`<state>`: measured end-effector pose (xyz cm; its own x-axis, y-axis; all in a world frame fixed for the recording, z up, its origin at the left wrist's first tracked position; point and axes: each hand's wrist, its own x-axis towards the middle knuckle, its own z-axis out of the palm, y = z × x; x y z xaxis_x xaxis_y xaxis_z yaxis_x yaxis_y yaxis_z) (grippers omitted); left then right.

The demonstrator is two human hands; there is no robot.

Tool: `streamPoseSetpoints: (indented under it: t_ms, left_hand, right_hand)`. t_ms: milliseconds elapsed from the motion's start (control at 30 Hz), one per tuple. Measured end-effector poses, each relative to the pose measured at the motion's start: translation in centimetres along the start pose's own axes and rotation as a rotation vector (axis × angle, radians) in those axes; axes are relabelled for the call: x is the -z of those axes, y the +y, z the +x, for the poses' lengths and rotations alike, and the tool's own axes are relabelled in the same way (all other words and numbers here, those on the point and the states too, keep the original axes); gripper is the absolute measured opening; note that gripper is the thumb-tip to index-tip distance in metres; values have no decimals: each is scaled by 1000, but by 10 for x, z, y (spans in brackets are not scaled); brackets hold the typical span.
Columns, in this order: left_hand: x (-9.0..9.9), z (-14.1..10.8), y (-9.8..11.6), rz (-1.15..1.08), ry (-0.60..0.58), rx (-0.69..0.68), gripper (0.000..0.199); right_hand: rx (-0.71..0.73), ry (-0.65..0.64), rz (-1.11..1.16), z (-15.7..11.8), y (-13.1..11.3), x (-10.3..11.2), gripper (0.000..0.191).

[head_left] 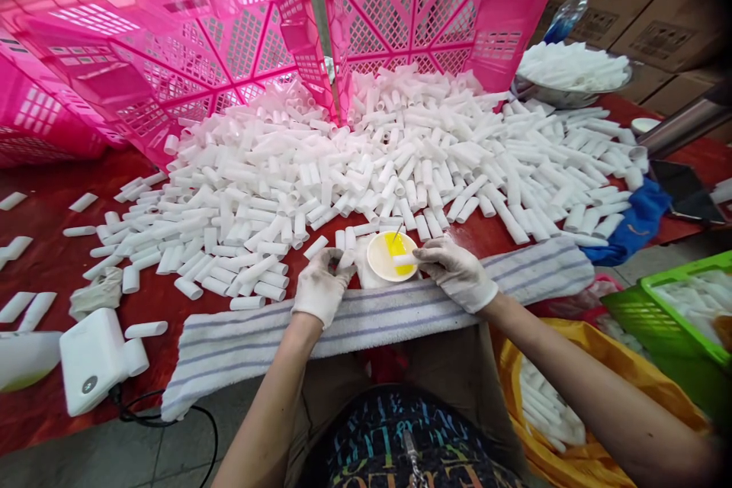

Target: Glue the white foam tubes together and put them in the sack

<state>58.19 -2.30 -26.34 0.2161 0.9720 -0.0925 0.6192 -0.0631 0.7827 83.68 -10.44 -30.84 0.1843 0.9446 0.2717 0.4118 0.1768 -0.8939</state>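
Observation:
My left hand point(323, 284), in a white glove, pinches a short white tube point(346, 260) just left of a small round dish. The dish point(377, 268) is white, with a yellow patch point(399, 247) and a thin stick in it. My right hand point(454, 273), also gloved, holds another white tube point(405, 260) by its right end, over the yellow patch. A large heap of white tubes point(343, 160) lies behind both hands. Under my wrists a striped towel point(245, 351) runs along the table's front edge.
Pink crates point(400, 15) stand tilted behind the heap. A heaped bowl point(563, 95) is at the back right. On the left lies a white device point(91, 366) with a cable. A yellow sack point(595, 351) and green basket point(657, 320) are low on the right.

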Motion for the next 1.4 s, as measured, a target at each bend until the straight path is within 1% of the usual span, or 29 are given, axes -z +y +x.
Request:
streamPoseSetpoints:
  t_ms: [100,167,267,333,433,533,567,600,667,700,733,767,833,900,967,1000,1067,1133,1167,1233,1267,1333,1400]
  left_hand:
    - [1,-1,4,-236,-37,94,43]
    - [2,-2,6,-333,-62,120,47]
    - [3,-5,8,-354,-111,141,38]
    - [3,-6,8,-327,-141,160,38]
    - [4,-8,12,-318,-148,211,40]
    - [4,-11,16,-404,-165,192,41]
    - [3,-13,17,-433,-180,170,40]
    - [2,-15,18,-455,-196,146,39]
    - [-3,-19,22,-493,-232,112,37]
    - [-6,-21,24,-513,-254,100,36]
    - [-9,-23,27,-538,-280,88,36]
    - [-12,-25,30,-566,-307,78,35]
    - [-18,-30,36,-615,-355,67,36]
    - [-20,-35,40,-627,-379,52,36]
    - [-20,-39,43,-598,-380,15,36]
    - [-19,-41,44,-562,-388,-3,37]
    - [-17,-44,46,-446,-426,-43,36]
    - [-17,-45,50,-306,-449,-65,37]
    - [-18,-45,52,-244,-444,-63,43]
    - [-21,-45,55,-170,-426,-22,56]
    - [-23,-44,57,-152,-427,12,59]
    - [-26,-43,59,-128,-445,61,61]
    - [-28,-43,59,-111,-455,68,61]
  right_hand:
    - [-2,-12,-25,-1,5,0,33]
    - [4,-10,-47,-2,6,0,36]
    - [97,7,-70,-2,0,-1,20]
    - [160,8,-118,1,-6,-1,15]
    - [119,-24,-199,4,-14,5,19]
    - [87,-69,-229,0,-20,15,16]
    - [82,-53,-229,-4,-22,17,14]
    - [70,-2,-209,-7,-25,19,13]
    - [-12,167,-87,-14,-33,19,19]
    - [-87,237,6,-16,-39,16,24]
    - [-180,268,105,-17,-44,13,30]
    - [-278,260,198,-17,-50,10,36]
    - [-440,178,327,-14,-60,3,47]
    - [-526,115,384,-10,-66,-2,55]
    - [-547,77,364,-9,-70,-4,56]
    - [-530,64,322,-9,-71,-4,54]
    - [-424,59,182,-12,-75,-3,47]
    - [-243,58,6,-15,-80,-1,37]
    - [-139,50,-86,-17,-81,1,32]
    - [46,22,-256,-18,-82,3,27]
    - [120,16,-318,-18,-81,4,27]
    - [211,40,-367,-17,-78,5,27]
    - [266,74,-321,-16,-76,5,23]
